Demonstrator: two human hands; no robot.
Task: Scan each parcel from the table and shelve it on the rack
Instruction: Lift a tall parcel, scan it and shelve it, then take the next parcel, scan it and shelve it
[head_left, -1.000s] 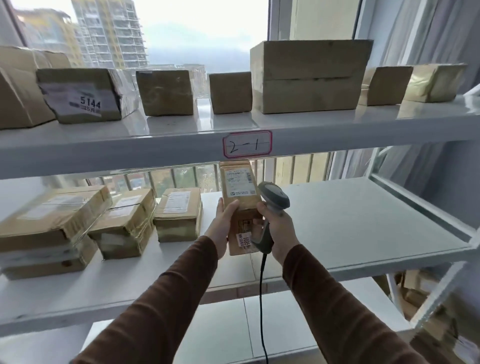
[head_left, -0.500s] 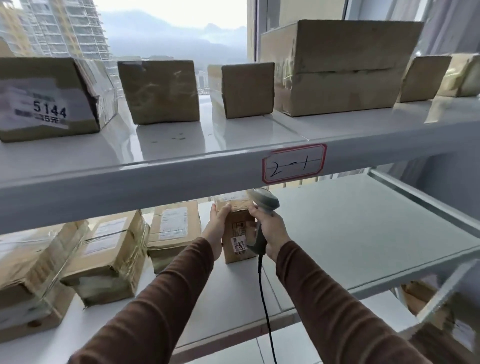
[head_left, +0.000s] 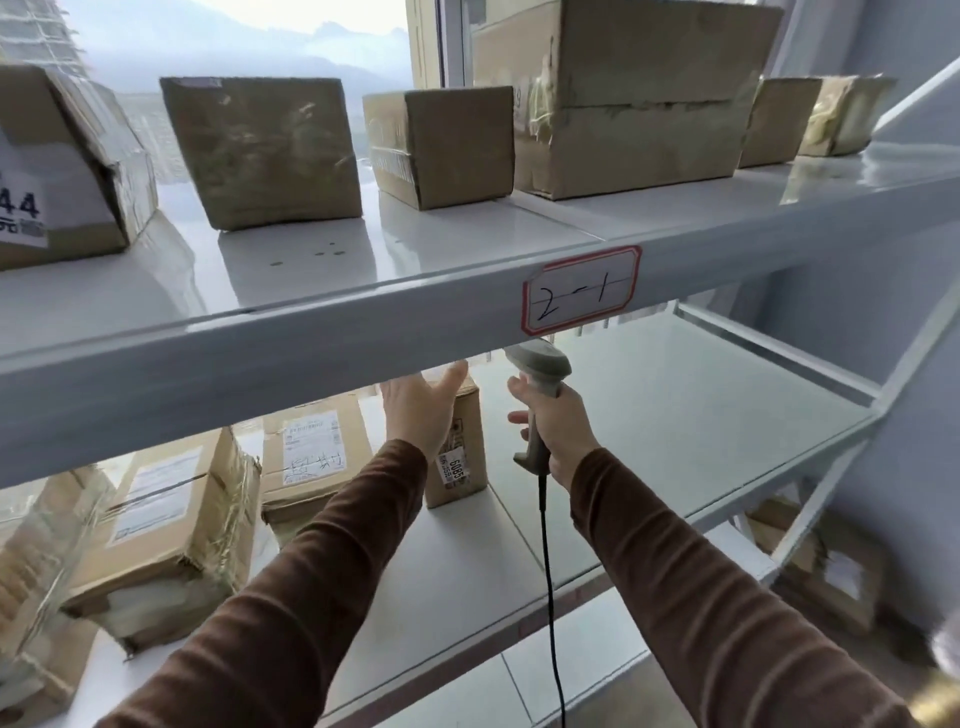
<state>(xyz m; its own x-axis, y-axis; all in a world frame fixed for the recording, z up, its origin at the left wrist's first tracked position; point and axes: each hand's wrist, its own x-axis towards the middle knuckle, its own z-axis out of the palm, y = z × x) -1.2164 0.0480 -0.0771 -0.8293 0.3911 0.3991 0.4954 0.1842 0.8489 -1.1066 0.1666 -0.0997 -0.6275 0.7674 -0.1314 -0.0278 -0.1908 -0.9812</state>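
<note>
Head view: left hand (head_left: 422, 410) now off parcel (head_left: 460, 457), fingers spread, holding nothing; earlier gripped it. Parcel stands on lower shelf (head_left: 675, 415), sticker "6085". Right hand (head_left: 558, 434) at 3 o'clock, wrapped around scanner (head_left: 540, 374). Rack tag (head_left: 581, 288) "2-1".

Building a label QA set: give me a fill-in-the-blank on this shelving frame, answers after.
1. The right hand holds a ____.
2. The tag on the shelf edge reads ____.
3. The left hand is ____, beside the upright parcel.
4. That parcel's sticker reads ____.

Answers: scanner; 2-1; open; 6085
</note>
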